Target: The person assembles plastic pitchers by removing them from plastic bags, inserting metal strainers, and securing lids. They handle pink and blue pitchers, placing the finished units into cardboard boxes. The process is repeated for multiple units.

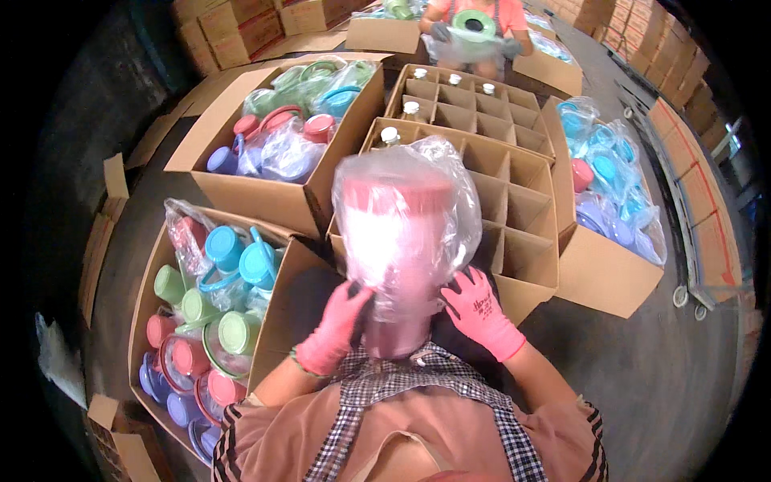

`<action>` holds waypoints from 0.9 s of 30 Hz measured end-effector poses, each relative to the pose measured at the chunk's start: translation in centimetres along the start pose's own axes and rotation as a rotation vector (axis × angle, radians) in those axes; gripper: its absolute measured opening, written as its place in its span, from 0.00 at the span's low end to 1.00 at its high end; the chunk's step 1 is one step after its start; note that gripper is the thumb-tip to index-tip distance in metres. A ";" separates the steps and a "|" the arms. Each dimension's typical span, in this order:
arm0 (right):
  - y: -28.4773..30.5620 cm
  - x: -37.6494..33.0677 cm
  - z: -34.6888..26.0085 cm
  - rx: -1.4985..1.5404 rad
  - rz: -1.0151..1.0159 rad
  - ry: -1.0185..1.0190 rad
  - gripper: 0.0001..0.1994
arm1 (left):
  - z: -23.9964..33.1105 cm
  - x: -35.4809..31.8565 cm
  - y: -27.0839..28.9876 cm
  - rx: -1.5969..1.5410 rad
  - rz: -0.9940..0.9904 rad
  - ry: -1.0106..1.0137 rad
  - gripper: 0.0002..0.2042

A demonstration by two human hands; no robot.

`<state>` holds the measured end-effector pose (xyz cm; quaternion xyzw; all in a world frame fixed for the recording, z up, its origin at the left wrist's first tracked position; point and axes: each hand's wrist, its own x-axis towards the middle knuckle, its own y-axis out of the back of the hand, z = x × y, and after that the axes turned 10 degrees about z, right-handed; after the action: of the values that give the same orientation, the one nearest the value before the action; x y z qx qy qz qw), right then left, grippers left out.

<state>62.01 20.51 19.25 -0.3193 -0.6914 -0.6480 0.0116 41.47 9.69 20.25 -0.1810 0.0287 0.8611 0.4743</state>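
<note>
A tall pink plastic container (397, 241) with a darker pink lid, wrapped in a loose clear bag (459, 217), stands in front of my chest. My left hand (336, 325), in a pink glove, curls its fingers against the container's left side. On the other side, my right hand (484, 312), gloved in pink too, has its fingertips at the bag's right edge. Glare and blur cover much of the container's middle. Behind it is a divided carton (526, 261), and a white-capped bottle (390, 136) sits in one of its far-left cells.
At left, a carton (277, 301) holds several coloured lidded cups. Another carton (241, 189) with bagged pieces lies beyond it. A carton (606, 277) of blue and purple pieces is at right. Across, a co-worker's gloved hands (440, 32) handle a green round piece (474, 22).
</note>
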 end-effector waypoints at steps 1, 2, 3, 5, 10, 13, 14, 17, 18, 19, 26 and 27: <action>0.7 0.4 -0.2 0.030 -0.003 0.031 0.11 | 2.7 -0.6 0.0 -0.036 0.033 -0.023 0.17; 1.4 0.7 -0.8 0.105 -0.077 0.083 0.09 | 5.1 -1.0 0.3 -0.136 -0.004 -0.011 0.15; 0.9 -0.2 -1.6 0.183 -0.100 0.092 0.09 | 6.6 -0.9 0.6 -0.234 -0.048 0.000 0.14; 1.8 -0.4 -3.3 0.184 -0.166 0.098 0.08 | 8.3 -0.7 1.2 -0.139 -0.176 -0.060 0.15; 7.9 0.1 -2.8 0.336 -0.454 -0.026 0.13 | 3.0 -2.6 -0.2 0.188 -0.159 -0.208 0.21; 13.5 2.9 -3.9 -0.020 0.149 0.173 0.15 | 1.1 -3.4 -1.5 0.174 -0.223 -0.261 0.21; 12.7 3.4 -4.8 -0.056 0.086 0.294 0.17 | 1.0 -3.3 -1.8 0.156 -0.271 -0.283 0.21; 4.6 3.5 -4.6 -0.101 0.049 0.406 0.20 | 0.3 -2.8 -2.3 0.122 -0.257 -0.291 0.19; 3.0 4.2 -4.5 -0.035 0.139 0.441 0.19 | 0.0 -2.7 -1.8 0.150 -0.218 -0.310 0.19; 2.4 5.0 -4.2 0.003 0.183 0.545 0.16 | -0.2 -2.8 -1.1 0.332 -0.164 -0.448 0.17; 5.8 5.6 -0.1 -0.343 0.061 0.354 0.17 | -0.2 -4.6 7.5 0.152 0.134 -0.406 0.07; 7.4 4.9 1.3 -0.281 0.107 0.116 0.21 | -1.1 -3.8 8.4 -0.070 0.205 -0.331 0.07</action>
<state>62.00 23.50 27.75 -0.3163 -0.5741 -0.7541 0.0412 36.66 1.79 19.44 -0.0496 -0.0615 0.9233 0.3758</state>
